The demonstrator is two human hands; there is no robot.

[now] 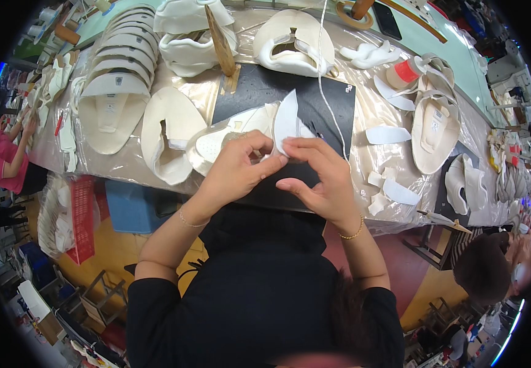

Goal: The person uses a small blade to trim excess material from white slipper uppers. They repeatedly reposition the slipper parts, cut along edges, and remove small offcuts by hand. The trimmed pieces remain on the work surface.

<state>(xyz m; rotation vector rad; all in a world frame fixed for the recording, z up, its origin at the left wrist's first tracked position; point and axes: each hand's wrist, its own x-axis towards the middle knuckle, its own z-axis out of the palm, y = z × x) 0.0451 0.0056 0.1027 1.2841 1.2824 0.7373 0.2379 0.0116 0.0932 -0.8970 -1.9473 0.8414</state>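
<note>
A white shoe upper (210,147) lies over the black mat (244,86) in front of me. A smooth, pale bluish-white curved piece (287,116) stands up at its right end. My left hand (244,165) is closed on the upper's edge, thumb and bent fingers at the base of the piece. My right hand (320,175) has its fingertips pressed to the lower edge of that piece, with the thumb held apart below. My fingers hide where the piece meets the upper.
Stacked uppers (118,92) stand at left, beside a single upper (167,135). A wooden-handled tool (219,43) and another upper (293,43) are behind. Pale cut pieces (388,135), a red-banded bottle (403,72) and a phone (387,21) lie right. A white cord (322,80) hangs across the mat.
</note>
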